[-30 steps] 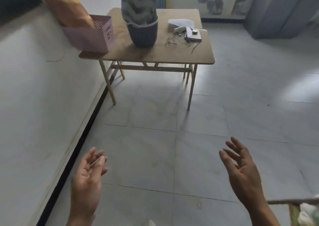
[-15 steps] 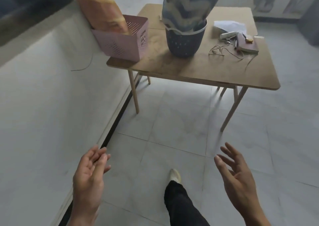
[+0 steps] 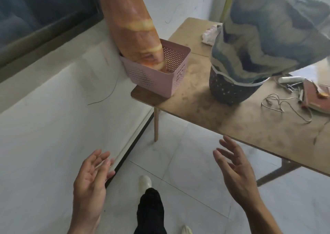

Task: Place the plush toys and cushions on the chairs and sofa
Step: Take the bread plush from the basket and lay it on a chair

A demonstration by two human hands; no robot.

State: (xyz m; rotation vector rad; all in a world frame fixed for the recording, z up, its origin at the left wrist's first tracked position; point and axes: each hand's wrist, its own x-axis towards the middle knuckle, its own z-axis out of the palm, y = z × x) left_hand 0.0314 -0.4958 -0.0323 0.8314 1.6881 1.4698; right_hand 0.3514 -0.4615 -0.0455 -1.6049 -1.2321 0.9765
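A long bread-shaped plush [image 3: 132,23] stands on end in a pink perforated basket [image 3: 157,76] at the near left corner of a wooden table [image 3: 232,116]. Beside it, a blue-grey patterned cushion [image 3: 271,33] sticks up out of a dark round basket [image 3: 230,91]. My left hand [image 3: 91,183] and my right hand [image 3: 235,169] are both open and empty, palms turned toward each other, held low in front of the table, apart from the plush and the cushion.
A white wall with a dark window [image 3: 39,14] runs along the left. On the table lie a crumpled white paper [image 3: 210,34], a thin cord [image 3: 284,105], a notebook [image 3: 316,96] and small items. My leg and shoe [image 3: 145,183] are over the tiled floor [image 3: 187,162].
The table, plush and cushion have grown much closer and larger in view as I walked toward them. Both hands stay open and empty, raised slightly.
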